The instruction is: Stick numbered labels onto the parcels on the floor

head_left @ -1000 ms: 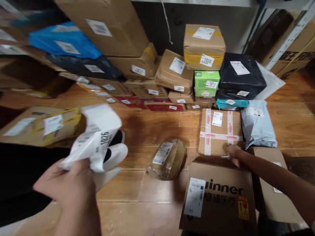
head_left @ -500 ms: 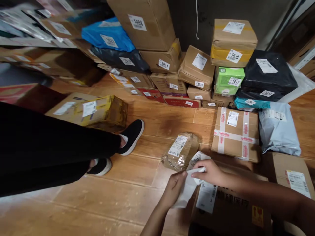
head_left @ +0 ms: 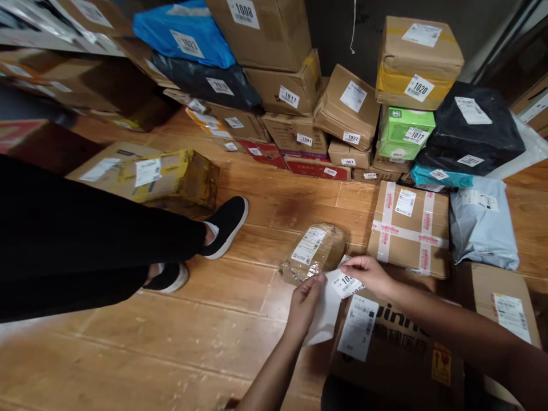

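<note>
My left hand (head_left: pixel 305 301) pinches the edge of a strip of white paper labels (head_left: pixel 323 322), whose blank lower part hangs down. With thumb and fingertips closed, my right hand (head_left: pixel 369 275) grips the strip's upper printed end, where a label (head_left: pixel 343 283) reads "102" and its last digit is covered. Both hands are over the near edge of a large carton (head_left: pixel 402 365) with black lettering and a shipping label (head_left: pixel 358 327). Just beyond them on the floor lies a small tape-wrapped parcel (head_left: pixel 321 251) with a white label.
Numbered boxes and bags stand stacked along the back, among them a green box (head_left: pixel 405 131) and a black parcel (head_left: pixel 475 128). A taped carton (head_left: pixel 409 228) and a grey bag (head_left: pixel 483 222) lie at right. Another person's black shoe (head_left: pixel 226 228) is left, beside a yellow-taped box (head_left: pixel 171 177).
My right hand has shifted slightly up and right, and the strip is flatter, its printed number now facing me. The view has tilted slightly down.
</note>
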`<state>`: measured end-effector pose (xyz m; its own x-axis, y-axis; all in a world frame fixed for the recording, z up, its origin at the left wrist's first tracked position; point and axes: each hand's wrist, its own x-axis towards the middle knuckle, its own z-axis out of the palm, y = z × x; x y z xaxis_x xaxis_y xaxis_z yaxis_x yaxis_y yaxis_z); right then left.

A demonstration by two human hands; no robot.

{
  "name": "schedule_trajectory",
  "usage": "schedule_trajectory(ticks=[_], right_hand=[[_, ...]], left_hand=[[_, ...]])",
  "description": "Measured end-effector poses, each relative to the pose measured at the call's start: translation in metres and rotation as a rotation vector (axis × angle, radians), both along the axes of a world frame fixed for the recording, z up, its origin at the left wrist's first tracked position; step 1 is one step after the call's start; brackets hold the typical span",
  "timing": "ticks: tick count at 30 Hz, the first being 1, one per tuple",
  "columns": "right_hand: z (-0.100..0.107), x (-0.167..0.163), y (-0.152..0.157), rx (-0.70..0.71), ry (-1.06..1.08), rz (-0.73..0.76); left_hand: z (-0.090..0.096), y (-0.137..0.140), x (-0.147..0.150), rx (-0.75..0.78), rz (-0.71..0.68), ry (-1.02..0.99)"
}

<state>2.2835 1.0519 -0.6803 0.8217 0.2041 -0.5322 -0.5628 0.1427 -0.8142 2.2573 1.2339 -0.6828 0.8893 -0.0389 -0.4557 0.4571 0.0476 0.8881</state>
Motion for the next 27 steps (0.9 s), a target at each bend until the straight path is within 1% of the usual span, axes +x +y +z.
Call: schedule_trajectory(ticks=[2,5,8,15,18,20,22,25,27], right_hand=[[-0.001,-0.002,0.004,0.009,0.006,-0.03],[-0.004,-0.004,0.009,0.022,0.013,-0.058],[-0.007,-0.005,0.01,0.028,0.011,-0.064],[-0.007,-0.005,0.005,0.022,-0.011,-0.061],[-0.009,-0.008,-0.002,0.001,-0.094,0.007],[-0.015,-0.011,-0.005,-0.023,-0.147,0.079],[-0.022,-0.014,-0.004,-0.037,-0.17,0.105],[-0.029,-0.02,0.002,-0.057,-0.187,0.058],[-0.027,-0.027,0.005,-0.095,-0.199,0.017]], left_hand=[[0.003,-0.004,0.001,-0.034,-0.006,0.01],[0.004,-0.008,0.003,0.013,-0.018,0.018],[0.002,-0.009,0.004,0.049,-0.012,0.026],[0.003,-0.01,0.006,0.028,-0.019,0.043],[0.003,-0.009,0.005,0.076,-0.033,0.026],[0.002,-0.009,0.004,0.114,-0.039,0.004],[0.0,-0.009,0.003,0.122,-0.048,-0.006],[-0.002,-0.008,0.002,0.117,-0.1,-0.009],[-0.001,-0.006,0.001,0.162,-0.157,-0.046]])
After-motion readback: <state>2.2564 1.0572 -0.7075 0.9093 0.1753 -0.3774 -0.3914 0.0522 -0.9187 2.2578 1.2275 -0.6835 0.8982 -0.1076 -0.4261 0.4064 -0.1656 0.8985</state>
